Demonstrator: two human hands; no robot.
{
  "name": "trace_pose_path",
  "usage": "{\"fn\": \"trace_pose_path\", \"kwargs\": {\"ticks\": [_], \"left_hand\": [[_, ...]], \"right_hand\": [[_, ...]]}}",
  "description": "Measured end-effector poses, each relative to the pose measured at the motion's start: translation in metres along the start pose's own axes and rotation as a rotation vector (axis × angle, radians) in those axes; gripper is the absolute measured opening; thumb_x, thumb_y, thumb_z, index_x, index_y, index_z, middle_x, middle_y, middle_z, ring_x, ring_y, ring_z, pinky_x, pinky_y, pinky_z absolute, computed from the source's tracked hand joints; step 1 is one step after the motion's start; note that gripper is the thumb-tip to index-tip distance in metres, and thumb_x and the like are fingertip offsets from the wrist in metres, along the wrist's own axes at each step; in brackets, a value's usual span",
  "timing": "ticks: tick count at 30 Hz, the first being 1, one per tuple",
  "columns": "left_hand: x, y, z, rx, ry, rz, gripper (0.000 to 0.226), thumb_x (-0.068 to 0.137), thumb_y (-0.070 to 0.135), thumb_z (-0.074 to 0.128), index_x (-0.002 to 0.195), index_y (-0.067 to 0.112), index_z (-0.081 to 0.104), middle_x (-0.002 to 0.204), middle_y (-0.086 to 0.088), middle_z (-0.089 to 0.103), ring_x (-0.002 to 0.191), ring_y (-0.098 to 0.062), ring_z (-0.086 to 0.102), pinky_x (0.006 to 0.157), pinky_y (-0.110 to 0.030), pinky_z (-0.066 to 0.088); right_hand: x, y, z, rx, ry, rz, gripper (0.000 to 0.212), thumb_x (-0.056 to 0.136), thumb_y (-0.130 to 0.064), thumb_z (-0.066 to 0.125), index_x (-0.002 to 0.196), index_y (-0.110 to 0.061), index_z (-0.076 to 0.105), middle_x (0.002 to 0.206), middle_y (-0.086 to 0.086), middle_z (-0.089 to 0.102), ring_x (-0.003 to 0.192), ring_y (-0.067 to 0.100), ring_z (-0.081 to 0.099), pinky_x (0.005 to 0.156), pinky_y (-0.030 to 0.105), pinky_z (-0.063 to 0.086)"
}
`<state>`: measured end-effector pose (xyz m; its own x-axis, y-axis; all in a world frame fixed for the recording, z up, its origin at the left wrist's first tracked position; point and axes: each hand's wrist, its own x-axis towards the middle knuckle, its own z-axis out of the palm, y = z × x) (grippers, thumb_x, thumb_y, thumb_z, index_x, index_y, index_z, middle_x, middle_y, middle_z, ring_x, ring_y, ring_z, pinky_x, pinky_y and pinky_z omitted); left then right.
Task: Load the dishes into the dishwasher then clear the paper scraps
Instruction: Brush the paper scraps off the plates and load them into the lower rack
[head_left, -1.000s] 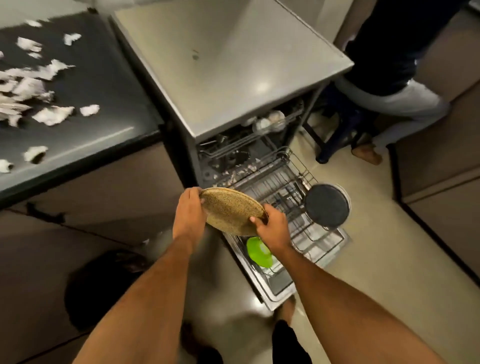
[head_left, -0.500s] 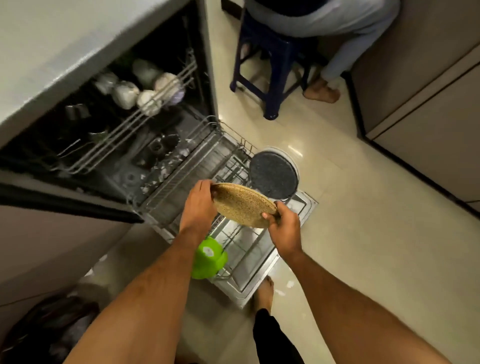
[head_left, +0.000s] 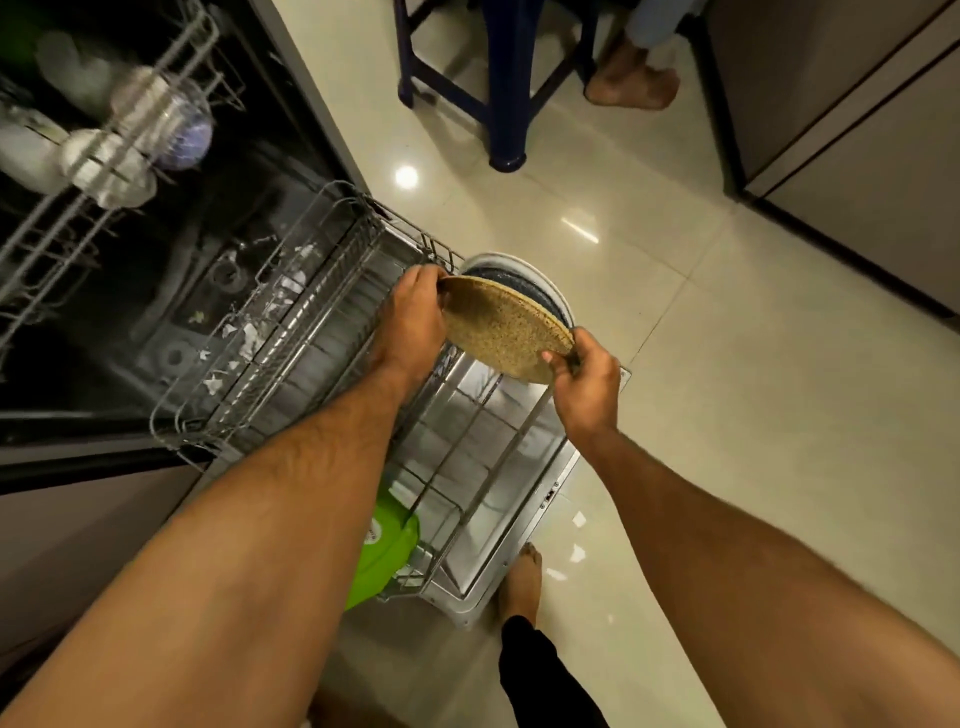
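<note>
A speckled tan plate (head_left: 504, 327) is tilted on edge over the far end of the pulled-out lower rack (head_left: 291, 332) of the open dishwasher. My left hand (head_left: 413, 317) grips its left rim and my right hand (head_left: 584, 379) pinches its right rim. Right behind it a dark plate with a white rim (head_left: 540, 286) stands in the rack. A green bowl (head_left: 387, 545) sits at the rack's near end, partly hidden by my left forearm. Cups and glasses (head_left: 104, 161) fill the upper rack. Small paper scraps (head_left: 574, 551) lie on the floor beside the door.
The open dishwasher door (head_left: 498, 545) lies flat over the tiled floor, with my bare foot (head_left: 522, 577) at its corner. A blue stool (head_left: 498, 88) and another person's foot (head_left: 631, 83) are further back. Cabinets (head_left: 857, 130) line the right side.
The view has dropped from the countertop toward the rack. Both hands have carried the tan plate down and to the right, up against the dark plate.
</note>
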<state>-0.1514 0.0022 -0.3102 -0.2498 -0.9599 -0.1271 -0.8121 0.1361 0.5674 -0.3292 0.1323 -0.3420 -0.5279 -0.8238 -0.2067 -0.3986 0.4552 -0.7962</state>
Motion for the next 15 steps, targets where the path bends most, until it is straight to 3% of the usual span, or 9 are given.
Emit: {"fn": "trace_pose_path", "kwargs": {"ticks": [4, 7, 11, 15], "left_hand": [[0.012, -0.012, 0.015, 0.040, -0.026, -0.043, 0.032, 0.097, -0.001, 0.054, 0.126, 0.012, 0.057, 0.128, -0.005, 0.059, 0.109, -0.017, 0.057, 0.092, -0.033, 0.055], [0.016, -0.023, 0.024, 0.025, -0.056, -0.051, 0.033, 0.096, -0.001, 0.055, 0.126, 0.012, 0.058, 0.128, -0.003, 0.060, 0.112, -0.018, 0.059, 0.095, -0.038, 0.056], [0.017, -0.028, 0.035, 0.060, -0.072, -0.081, 0.030, 0.097, 0.005, 0.058, 0.126, 0.013, 0.059, 0.127, -0.002, 0.061, 0.110, -0.017, 0.061, 0.091, -0.029, 0.053], [0.014, -0.025, 0.045, 0.064, -0.103, -0.088, 0.030, 0.099, 0.014, 0.058, 0.129, 0.010, 0.058, 0.129, -0.004, 0.060, 0.111, -0.020, 0.060, 0.085, -0.024, 0.047]], "right_hand": [[0.010, 0.011, 0.017, 0.024, -0.057, 0.033, 0.017, 0.093, -0.014, 0.070, 0.109, -0.017, 0.066, 0.086, -0.009, 0.068, 0.079, 0.009, 0.062, 0.076, 0.034, 0.056], [0.011, 0.016, 0.026, -0.007, -0.086, 0.061, 0.020, 0.095, -0.014, 0.070, 0.114, -0.010, 0.064, 0.081, -0.016, 0.058, 0.073, -0.001, 0.055, 0.071, 0.025, 0.048], [0.012, 0.018, 0.036, -0.074, -0.167, 0.098, 0.017, 0.097, -0.011, 0.064, 0.115, -0.012, 0.066, 0.092, -0.006, 0.064, 0.084, 0.011, 0.059, 0.075, 0.027, 0.048], [0.013, 0.018, 0.040, -0.116, -0.189, 0.105, 0.020, 0.098, -0.011, 0.063, 0.117, -0.015, 0.066, 0.098, -0.004, 0.067, 0.089, 0.013, 0.059, 0.079, 0.027, 0.048]]}}
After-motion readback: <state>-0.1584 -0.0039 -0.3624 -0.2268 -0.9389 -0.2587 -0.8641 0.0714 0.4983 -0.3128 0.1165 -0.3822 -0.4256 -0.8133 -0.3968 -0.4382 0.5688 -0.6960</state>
